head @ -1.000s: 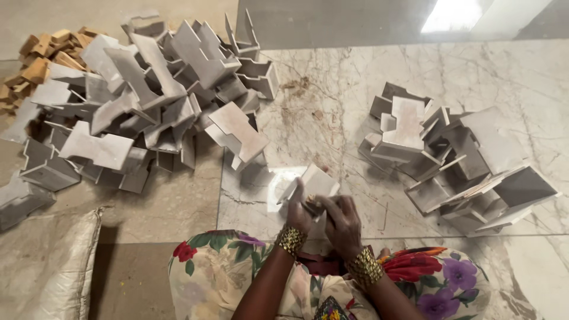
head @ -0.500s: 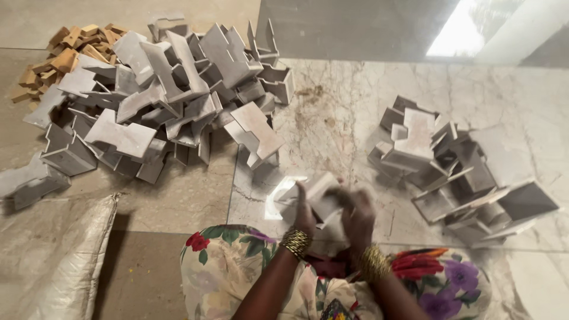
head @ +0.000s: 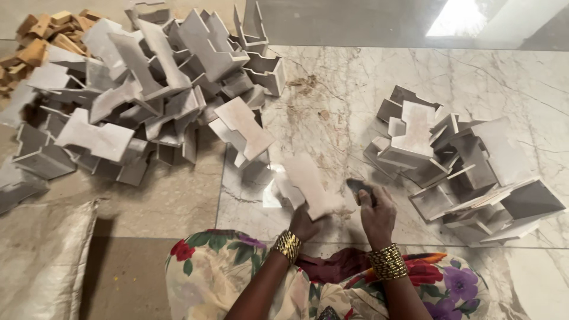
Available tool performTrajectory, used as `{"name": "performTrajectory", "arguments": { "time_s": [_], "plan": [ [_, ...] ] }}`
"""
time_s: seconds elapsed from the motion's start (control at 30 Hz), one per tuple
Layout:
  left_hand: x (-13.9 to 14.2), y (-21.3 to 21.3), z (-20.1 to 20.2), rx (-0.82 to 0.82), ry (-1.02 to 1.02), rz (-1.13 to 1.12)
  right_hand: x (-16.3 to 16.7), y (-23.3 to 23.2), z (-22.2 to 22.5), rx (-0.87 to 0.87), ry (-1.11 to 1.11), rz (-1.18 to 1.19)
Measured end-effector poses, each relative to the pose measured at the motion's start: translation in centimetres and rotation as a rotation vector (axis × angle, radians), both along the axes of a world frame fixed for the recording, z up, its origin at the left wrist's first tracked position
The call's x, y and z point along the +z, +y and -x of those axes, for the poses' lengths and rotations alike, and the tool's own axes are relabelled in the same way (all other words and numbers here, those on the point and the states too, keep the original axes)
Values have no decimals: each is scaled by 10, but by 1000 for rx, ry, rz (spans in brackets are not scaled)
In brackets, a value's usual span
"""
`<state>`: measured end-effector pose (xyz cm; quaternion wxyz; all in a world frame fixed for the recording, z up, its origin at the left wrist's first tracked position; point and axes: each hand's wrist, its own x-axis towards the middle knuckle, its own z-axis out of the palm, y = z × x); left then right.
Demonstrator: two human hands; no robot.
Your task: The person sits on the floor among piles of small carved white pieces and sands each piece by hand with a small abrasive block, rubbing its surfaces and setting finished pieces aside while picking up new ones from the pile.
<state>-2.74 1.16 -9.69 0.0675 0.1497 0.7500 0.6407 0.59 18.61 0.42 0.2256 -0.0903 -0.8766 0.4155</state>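
My left hand (head: 304, 223) grips the near end of a pale, notched cardboard piece (head: 308, 182) that tilts up over the marble floor. My right hand (head: 376, 213) sits just to its right, fingers closed on a small dark object (head: 358, 187) that I cannot identify. Both wrists wear gold bangles. A big heap of grey cardboard pieces (head: 142, 101) lies at the far left. A smaller heap of similar pieces (head: 456, 160) lies to the right of my right hand.
Brown wooden-looking blocks (head: 41, 35) are piled at the top left corner. A light woven sack (head: 41, 261) lies at the bottom left. My floral-clothed lap (head: 213, 272) fills the near edge. Bright glare marks the floor at the top right.
My hands have drawn apart: the left one now holds the cardboard piece alone, and the right one has moved off to the right with a small dark object. The view shifted slightly.
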Motion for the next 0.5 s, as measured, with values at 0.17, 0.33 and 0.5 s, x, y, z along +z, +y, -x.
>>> {"name": "performTrajectory", "arguments": {
  "time_s": [0.17,0.33,0.5],
  "plan": [
    [-39,5,-3,-12,28,141,-21,-14,-3,258,-104,-375],
    [-54,-11,8,135,-108,-163,-32,-48,-26,514,-16,-471],
    [-47,-30,19,271,-172,-138,-33,-64,-11,592,44,-545]
  ]
}}
